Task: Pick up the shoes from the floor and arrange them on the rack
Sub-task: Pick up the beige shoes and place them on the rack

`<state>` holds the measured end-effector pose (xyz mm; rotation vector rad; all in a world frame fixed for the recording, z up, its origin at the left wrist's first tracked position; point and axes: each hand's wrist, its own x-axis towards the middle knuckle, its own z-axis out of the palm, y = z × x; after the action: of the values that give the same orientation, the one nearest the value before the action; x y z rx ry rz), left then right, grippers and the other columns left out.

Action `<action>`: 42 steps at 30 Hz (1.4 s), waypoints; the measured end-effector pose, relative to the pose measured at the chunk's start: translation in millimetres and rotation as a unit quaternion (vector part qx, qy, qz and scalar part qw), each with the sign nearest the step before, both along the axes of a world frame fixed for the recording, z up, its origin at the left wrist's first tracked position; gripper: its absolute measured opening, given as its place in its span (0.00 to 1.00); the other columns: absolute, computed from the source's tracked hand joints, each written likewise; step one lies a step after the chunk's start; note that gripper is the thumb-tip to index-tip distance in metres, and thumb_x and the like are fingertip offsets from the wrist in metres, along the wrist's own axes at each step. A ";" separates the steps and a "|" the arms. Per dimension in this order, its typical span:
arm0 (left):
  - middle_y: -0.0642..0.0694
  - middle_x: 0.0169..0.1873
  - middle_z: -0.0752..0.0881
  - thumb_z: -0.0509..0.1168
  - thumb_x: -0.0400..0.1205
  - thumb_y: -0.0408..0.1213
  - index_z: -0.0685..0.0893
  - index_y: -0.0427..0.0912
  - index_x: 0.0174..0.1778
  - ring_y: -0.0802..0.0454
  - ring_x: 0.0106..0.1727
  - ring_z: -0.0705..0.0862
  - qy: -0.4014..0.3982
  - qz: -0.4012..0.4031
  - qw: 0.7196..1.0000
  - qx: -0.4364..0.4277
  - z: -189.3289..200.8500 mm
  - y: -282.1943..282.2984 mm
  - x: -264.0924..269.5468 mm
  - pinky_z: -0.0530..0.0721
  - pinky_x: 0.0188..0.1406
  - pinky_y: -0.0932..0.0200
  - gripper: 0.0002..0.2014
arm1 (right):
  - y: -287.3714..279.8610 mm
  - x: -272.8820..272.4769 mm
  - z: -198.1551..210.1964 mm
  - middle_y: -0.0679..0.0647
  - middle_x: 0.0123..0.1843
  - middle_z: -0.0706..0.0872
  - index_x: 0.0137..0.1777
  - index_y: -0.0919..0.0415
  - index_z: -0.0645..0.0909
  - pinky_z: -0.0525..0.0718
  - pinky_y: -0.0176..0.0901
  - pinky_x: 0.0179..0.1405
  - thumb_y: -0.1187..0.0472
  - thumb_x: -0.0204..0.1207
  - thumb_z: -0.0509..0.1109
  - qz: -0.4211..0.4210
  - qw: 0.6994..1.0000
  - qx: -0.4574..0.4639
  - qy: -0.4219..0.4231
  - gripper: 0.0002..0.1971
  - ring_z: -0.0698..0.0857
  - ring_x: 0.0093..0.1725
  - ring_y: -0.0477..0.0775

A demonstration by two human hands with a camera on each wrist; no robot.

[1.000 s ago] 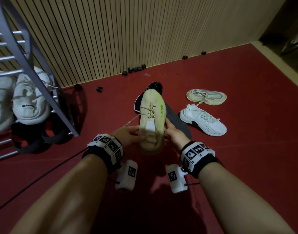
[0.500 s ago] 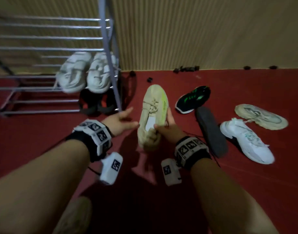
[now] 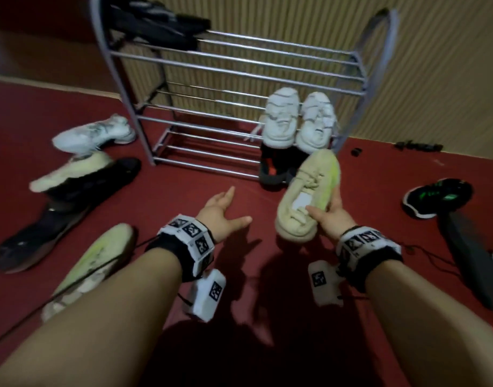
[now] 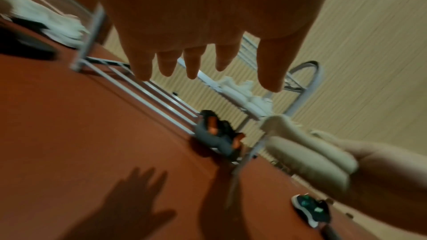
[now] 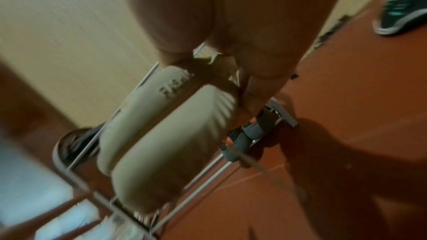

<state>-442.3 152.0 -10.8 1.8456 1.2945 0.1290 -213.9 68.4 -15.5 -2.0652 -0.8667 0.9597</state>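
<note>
My right hand (image 3: 327, 216) grips a cream sneaker with a yellow-green side (image 3: 309, 191) by its heel end, held above the red floor in front of the rack's right end; its pale ribbed sole (image 5: 171, 143) fills the right wrist view. My left hand (image 3: 223, 212) hovers empty over the floor with fingers (image 4: 191, 64) spread. The grey metal rack (image 3: 239, 76) stands against the slatted wall. A white pair (image 3: 298, 118) sits on its middle tier, a dark pair with red (image 3: 276, 166) on the bottom tier, and dark shoes (image 3: 156, 20) on top.
On the floor lie a matching cream sneaker (image 3: 94, 263) by my left forearm, black shoes (image 3: 58, 208), a pale green-soled shoe (image 3: 69, 171) and a white sneaker (image 3: 94, 134) at left. A black-and-green sneaker (image 3: 438, 196) and a dark upturned sole (image 3: 474, 261) lie at right.
My left hand has let go of the cream sneaker and opened. My view has swung left to face the rack, and my right hand carries the sneaker toward it.
</note>
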 end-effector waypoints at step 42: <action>0.44 0.83 0.50 0.68 0.57 0.74 0.41 0.59 0.82 0.38 0.80 0.61 0.456 -0.081 0.873 -0.150 -115.2 70.5 -293.1 0.68 0.73 0.40 0.63 | 67.0 -249.9 -83.7 0.79 0.70 0.73 0.83 0.60 0.47 0.75 0.49 0.37 0.68 0.80 0.64 0.140 0.974 -0.132 0.117 0.37 0.75 0.65 0.78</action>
<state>-735.4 222.5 -126.0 1.7594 1.6200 -1.0993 -463.8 135.4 -99.2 -2.0224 -0.9624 1.5097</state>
